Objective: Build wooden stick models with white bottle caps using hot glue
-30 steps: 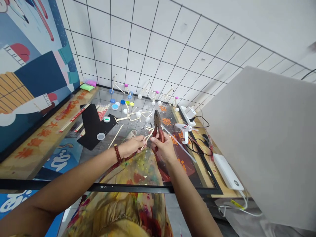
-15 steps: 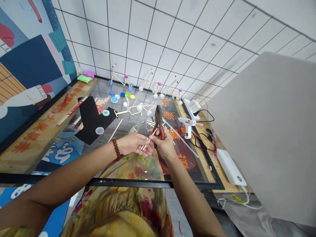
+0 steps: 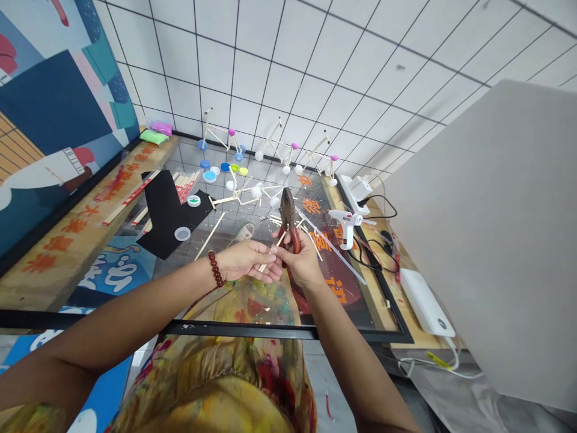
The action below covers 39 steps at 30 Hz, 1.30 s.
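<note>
Pliers [image 3: 287, 210] with dark jaws and red-brown handles rest in my right hand [image 3: 303, 263], jaws pointing away from me. My left hand [image 3: 252, 260], with a red bead bracelet at the wrist, is closed on short pale wooden sticks [image 3: 278, 242]. My right thumb touches the sticks too, so both hands meet over the glass tabletop. Beyond the pliers lies a stick frame [image 3: 243, 193] with white bottle caps. Cut stick pieces and crumbs are scattered near the jaws.
Several stick models [image 3: 288, 153] with cap wheels stand along the wall. A white glue gun [image 3: 346, 225] and its cable lie at right, beside a power strip [image 3: 354, 193]. Black card [image 3: 164, 213], wrapped chopsticks [image 3: 187, 183] and loose caps [image 3: 210, 175] are at left and back.
My fingers have drawn closer together around the sticks, and less of the sticks shows. The pliers stay in my right hand. The view has shifted slightly.
</note>
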Motion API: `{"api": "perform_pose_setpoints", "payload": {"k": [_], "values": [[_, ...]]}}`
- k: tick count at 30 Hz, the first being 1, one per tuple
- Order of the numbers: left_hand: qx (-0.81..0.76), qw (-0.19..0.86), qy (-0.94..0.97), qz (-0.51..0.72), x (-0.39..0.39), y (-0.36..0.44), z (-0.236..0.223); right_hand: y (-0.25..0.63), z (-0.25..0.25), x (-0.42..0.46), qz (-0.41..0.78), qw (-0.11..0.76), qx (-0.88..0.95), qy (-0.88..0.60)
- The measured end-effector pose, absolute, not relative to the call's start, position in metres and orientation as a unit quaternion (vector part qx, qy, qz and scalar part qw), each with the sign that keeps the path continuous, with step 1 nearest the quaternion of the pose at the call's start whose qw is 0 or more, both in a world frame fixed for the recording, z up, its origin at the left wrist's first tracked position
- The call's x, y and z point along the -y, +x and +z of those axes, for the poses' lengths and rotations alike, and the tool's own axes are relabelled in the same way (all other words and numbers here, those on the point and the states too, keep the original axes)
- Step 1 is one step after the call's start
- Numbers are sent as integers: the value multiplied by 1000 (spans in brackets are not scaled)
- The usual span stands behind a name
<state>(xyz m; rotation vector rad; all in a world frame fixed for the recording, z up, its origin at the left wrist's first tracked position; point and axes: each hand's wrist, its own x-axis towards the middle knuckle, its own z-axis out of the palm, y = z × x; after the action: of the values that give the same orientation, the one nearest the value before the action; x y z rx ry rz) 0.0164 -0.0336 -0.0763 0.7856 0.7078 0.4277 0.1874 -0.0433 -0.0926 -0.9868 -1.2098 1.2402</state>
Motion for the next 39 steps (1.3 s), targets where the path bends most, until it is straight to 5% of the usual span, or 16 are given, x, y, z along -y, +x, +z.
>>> {"api": "perform_pose_setpoints", "payload": {"k": [12,21,39], "values": [[-388,776,384,315,33,18,-68,200,-96,42,498,551,514,-429],[-445,692,367,435,4,-11,-55,218,-92,48,512,401,601,-465],[-484,645,426,411,5,-10,-52,216,-86,51,474,357,664,-455]]}}
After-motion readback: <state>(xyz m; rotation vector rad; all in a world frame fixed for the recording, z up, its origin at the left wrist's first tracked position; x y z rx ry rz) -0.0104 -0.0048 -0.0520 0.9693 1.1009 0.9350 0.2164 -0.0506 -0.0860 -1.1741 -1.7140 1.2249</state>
